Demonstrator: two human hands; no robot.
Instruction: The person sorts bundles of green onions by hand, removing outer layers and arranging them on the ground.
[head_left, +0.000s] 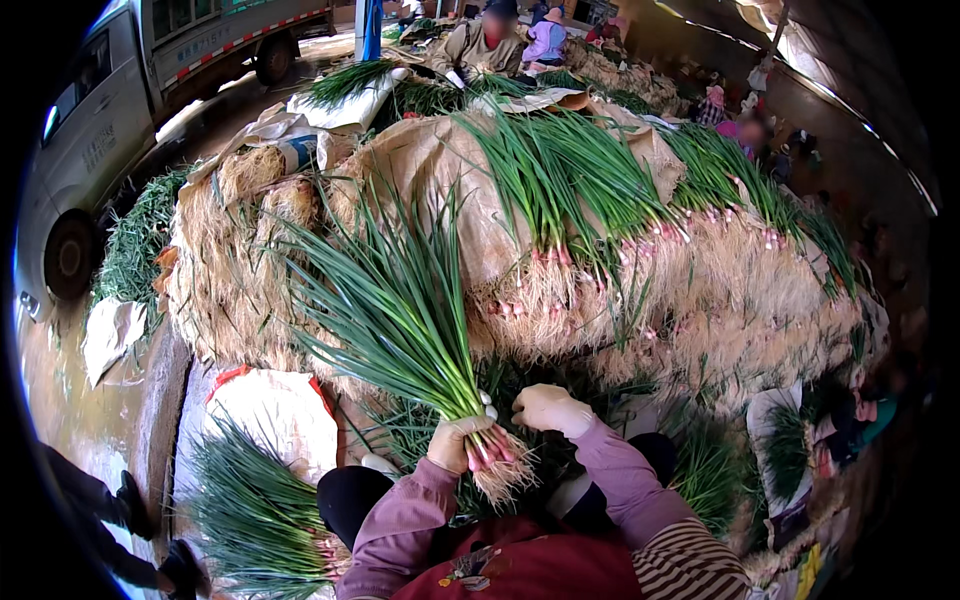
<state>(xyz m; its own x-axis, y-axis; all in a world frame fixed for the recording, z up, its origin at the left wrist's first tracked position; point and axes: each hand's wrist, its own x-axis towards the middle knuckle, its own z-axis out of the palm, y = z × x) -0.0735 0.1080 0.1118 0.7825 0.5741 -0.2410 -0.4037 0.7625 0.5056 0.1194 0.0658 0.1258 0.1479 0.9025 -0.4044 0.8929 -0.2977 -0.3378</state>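
My left hand [455, 443], in a pale glove, is closed round a thick bunch of spring onions [425, 345] just above the bulbs. Their long green leaves fan up and to the left. The pink bulbs and pale roots stick out below my grip, on the right. Just right of the bunch and apart from it is my right hand [552, 410], also gloved. Its fingers are curled together, and what they hold, if anything, is hidden. Beyond both hands, more spring onions [565, 185] lie on a high pile with their roots toward me.
Spring onions [255, 500] lie at lower left beside a whitish sack [280, 415]. Beige cloth [430, 165] drapes over the pile. A truck [110, 110] stands at far left. Another person's legs [110, 510] show at lower left. A person [485, 45] sits behind the pile.
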